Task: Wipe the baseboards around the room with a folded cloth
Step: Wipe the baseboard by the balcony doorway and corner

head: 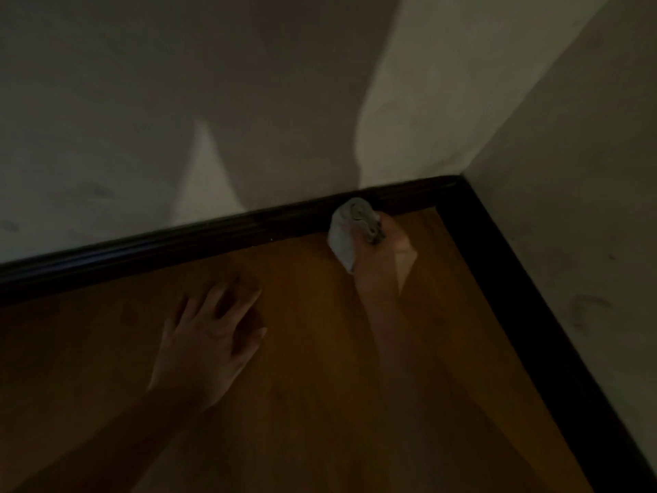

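Note:
A dark baseboard (149,247) runs along the foot of the far wall and turns at a corner into a second baseboard (526,290) on the right wall. My right hand (384,254) grips a folded white cloth (343,236) and holds it against the far baseboard, a short way left of the corner. My left hand (213,332) rests flat on the wooden floor with fingers spread, a little in front of the baseboard. The scene is dim and the right hand is blurred.
The orange-brown wooden floor (320,403) fills the lower view. Pale walls (177,101) rise behind both baseboards, with shadows of my arms on the far wall. The room corner (460,179) lies at upper right.

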A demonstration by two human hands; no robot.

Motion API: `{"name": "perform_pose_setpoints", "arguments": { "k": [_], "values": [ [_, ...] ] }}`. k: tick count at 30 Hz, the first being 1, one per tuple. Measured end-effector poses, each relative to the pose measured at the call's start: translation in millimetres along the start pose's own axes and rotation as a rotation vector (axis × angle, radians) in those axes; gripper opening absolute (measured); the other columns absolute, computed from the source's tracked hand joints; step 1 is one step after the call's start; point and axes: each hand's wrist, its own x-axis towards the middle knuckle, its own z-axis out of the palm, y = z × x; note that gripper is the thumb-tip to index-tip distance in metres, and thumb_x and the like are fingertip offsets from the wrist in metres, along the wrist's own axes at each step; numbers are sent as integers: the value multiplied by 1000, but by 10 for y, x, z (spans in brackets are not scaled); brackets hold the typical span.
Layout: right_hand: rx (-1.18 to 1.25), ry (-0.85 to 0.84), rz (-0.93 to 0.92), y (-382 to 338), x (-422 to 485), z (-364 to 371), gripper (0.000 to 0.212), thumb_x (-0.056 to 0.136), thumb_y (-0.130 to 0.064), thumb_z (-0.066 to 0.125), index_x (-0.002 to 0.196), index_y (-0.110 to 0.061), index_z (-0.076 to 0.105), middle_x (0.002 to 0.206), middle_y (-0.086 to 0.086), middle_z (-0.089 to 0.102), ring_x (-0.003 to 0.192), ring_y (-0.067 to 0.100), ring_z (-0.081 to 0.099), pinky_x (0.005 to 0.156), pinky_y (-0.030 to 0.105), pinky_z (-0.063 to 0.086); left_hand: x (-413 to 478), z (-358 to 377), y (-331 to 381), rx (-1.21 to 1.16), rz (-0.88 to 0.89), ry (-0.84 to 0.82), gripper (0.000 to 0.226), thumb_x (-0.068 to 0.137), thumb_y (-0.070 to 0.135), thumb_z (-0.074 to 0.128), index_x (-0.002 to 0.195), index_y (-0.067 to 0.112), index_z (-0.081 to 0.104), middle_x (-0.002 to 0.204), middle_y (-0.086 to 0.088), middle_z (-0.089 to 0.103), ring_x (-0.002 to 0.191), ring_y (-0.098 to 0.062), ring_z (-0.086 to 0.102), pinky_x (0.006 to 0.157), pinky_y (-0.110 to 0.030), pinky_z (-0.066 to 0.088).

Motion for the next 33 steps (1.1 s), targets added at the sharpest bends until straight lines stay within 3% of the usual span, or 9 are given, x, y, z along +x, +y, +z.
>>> {"name": "perform_pose_setpoints", "arguments": {
  "k": [3, 6, 11, 17, 21, 24, 27, 31, 33],
  "values": [
    [33, 134, 128, 115, 242, -160, 16, 92, -13, 69, 76, -11, 66, 76, -2, 60, 69, 12, 57, 64, 29, 51, 62, 54, 79, -13, 14, -10, 70, 92, 74, 19, 153, 44, 36, 159, 0, 33, 146, -28, 30, 119, -54, 22],
    [28, 201, 229, 129, 317, -194, 7, 90, -13, 69, 85, -9, 71, 78, -3, 61, 72, 12, 58, 67, 30, 54, 84, 60, 114, -28, -1, -8, 70, 92, 75, 18, 152, 45, 36, 158, -1, 36, 146, -30, 31, 118, -57, 24],
    [8, 21, -14, 44, 113, -133, 8, 89, -15, 73, 91, -7, 74, 81, -5, 64, 72, 8, 60, 64, 22, 53, 78, 76, 124, -4, -1, -13, 67, 94, 74, 19, 152, 45, 34, 156, -1, 37, 142, -31, 29, 113, -61, 31],
    [93, 93, 129, 164, 309, -240, 3, 90, -13, 73, 93, -12, 73, 84, -2, 67, 76, 12, 65, 73, 33, 60, 77, 71, 109, 42, 7, -25, 65, 94, 71, 24, 151, 43, 35, 152, -5, 41, 135, -37, 39, 105, -65, 38],
    [53, 27, 23, 126, 235, -199, 8, 88, -15, 75, 83, -17, 70, 71, -18, 55, 61, -5, 53, 59, 15, 51, 89, 97, 97, 43, -13, -41, 67, 93, 74, 21, 152, 45, 36, 153, -3, 40, 136, -38, 40, 109, -64, 34],
    [-5, 5, 49, 216, 385, -350, 10, 90, -17, 72, 81, -13, 69, 72, -10, 58, 63, 2, 53, 55, 15, 44, 86, 100, 101, 37, 7, -18, 66, 94, 72, 25, 152, 43, 37, 156, -3, 37, 137, -37, 36, 107, -65, 35],
    [-53, 39, 218, 314, 639, -563, 14, 92, -23, 68, 93, -10, 71, 84, -1, 67, 75, 13, 60, 60, 18, 46, 73, 119, 86, 16, 15, 15, 65, 95, 71, 26, 153, 43, 34, 157, -3, 36, 139, -33, 29, 106, -65, 35],
    [-131, 125, 276, 375, 816, -624, 16, 95, -18, 65, 100, -4, 72, 98, 15, 71, 72, 9, 54, 54, 1, 36, 68, 157, 65, -14, 12, -19, 66, 94, 74, 21, 154, 46, 30, 161, -2, 32, 146, -32, 27, 114, -62, 27],
    [-106, 115, 247, 346, 733, -563, 18, 95, -19, 66, 105, -6, 72, 100, 10, 71, 75, 9, 59, 64, 5, 44, 73, 171, 59, -8, 16, -7, 67, 95, 74, 18, 154, 46, 29, 161, -3, 33, 147, -33, 29, 116, -62, 26]
  ]
}}
